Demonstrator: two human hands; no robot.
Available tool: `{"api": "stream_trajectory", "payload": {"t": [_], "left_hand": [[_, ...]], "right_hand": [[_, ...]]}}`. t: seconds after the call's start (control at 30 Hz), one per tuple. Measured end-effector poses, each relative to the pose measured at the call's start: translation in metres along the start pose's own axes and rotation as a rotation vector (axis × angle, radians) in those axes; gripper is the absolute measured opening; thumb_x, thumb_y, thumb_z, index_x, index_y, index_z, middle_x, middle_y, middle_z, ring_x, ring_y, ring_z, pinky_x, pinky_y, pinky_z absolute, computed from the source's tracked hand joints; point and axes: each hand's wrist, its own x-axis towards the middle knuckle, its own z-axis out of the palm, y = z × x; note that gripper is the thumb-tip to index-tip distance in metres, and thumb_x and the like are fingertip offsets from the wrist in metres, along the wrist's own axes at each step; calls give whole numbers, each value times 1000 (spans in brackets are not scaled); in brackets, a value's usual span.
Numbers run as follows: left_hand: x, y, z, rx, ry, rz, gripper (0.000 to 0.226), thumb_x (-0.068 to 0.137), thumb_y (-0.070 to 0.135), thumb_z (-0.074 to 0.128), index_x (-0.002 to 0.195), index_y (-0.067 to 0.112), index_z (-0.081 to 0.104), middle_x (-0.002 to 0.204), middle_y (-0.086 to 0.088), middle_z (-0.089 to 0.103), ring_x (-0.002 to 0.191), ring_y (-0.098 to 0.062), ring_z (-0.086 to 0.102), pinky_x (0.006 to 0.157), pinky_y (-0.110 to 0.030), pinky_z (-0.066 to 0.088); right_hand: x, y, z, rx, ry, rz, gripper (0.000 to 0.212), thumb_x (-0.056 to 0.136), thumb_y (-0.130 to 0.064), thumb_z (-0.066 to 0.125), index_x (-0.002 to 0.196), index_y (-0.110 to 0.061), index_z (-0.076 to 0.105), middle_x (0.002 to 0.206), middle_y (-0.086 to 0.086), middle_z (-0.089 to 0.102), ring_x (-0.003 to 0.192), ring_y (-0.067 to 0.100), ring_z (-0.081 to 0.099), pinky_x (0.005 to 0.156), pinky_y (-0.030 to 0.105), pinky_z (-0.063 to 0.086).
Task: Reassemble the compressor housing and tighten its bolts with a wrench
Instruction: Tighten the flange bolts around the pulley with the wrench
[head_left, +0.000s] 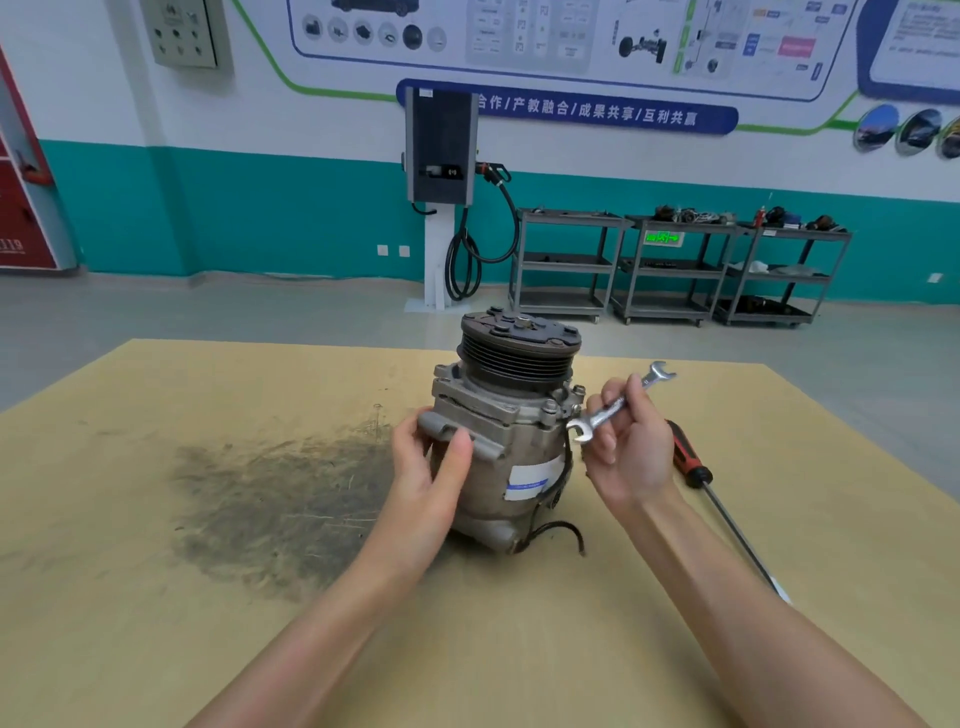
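Observation:
A grey metal compressor (511, 447) stands upright on the table, its black pulley (519, 348) on top and a white label on its side. My left hand (431, 467) grips the housing's left side, thumb across a lug. My right hand (631, 441) holds a silver open-ended wrench (618, 402) by its shaft. The wrench's lower jaw sits just right of the housing flange, close to a bolt head (549, 410). I cannot tell whether the jaw touches a bolt.
A red-and-black screwdriver (691, 457) lies on the wooden table (156, 545) to the right of my right hand. A dark greasy stain (280, 499) spreads left of the compressor. Metal carts (670, 265) and a wall charger (441, 150) stand far behind.

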Motion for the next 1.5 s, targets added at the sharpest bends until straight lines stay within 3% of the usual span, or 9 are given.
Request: {"api": "stream_trajectory", "payload": {"t": [0.17,0.23,0.3,0.37,0.63,0.73,0.87,1.2,1.5], "left_hand": [[-26,0,20,157,49,32,93,83,70,48,150,21,7,165,5,9,152,-3,11,125,-34,18],[-27,-1,20,189,39,47,105,74,79,46,152,25,0,165,16,-6,150,6,-3,126,-32,9],[-24,-2,16,170,58,73,111,71,86,45,152,35,-12,150,44,-14,131,33,-9,118,-14,4],[-16,-2,8,159,86,92,115,66,83,47,149,44,-22,129,57,-20,118,43,-11,110,-11,3],[4,-23,-2,153,-6,79,102,76,60,65,151,46,-2,149,43,11,134,30,15,118,-20,18],[6,-30,-4,191,-25,66,104,75,51,67,156,38,3,154,27,27,132,25,28,106,-2,27],[9,-33,-7,229,-29,58,97,70,50,73,140,56,7,142,37,31,120,34,31,91,7,29],[7,-36,-9,328,-43,56,125,68,31,92,148,49,-2,147,28,32,138,2,35,115,-26,32],[4,-32,-6,338,-41,54,127,70,32,90,156,38,-4,154,20,30,142,-2,33,120,-35,31]], "right_hand": [[19,-3,-4,134,-1,137,47,106,-33,29,68,-12,48,39,-1,35,32,9,32,43,19,45],[18,-7,-7,79,17,95,47,104,-37,30,68,-15,52,42,-2,36,39,12,32,87,30,53],[13,-15,-5,-15,59,30,46,104,-41,29,72,-17,53,47,-2,39,47,14,34,116,51,24],[10,-22,-1,-109,106,-30,44,104,-43,29,78,-17,54,51,-1,44,53,15,42,114,55,27],[7,-33,18,-320,111,45,41,103,-44,32,84,-13,51,51,1,46,51,16,44,84,42,50],[8,-31,19,-308,138,104,41,103,-43,34,83,-13,51,48,2,43,48,15,44,77,38,51],[10,-27,20,-267,165,122,40,103,-43,36,84,-11,50,47,3,44,45,14,46,76,36,51],[2,-23,19,-314,148,-25,44,104,-43,30,83,-10,49,45,6,50,40,17,48,73,37,49],[-24,-13,22,-662,92,-536,43,99,-49,43,83,-10,51,51,2,56,48,17,52,53,26,45]]}}
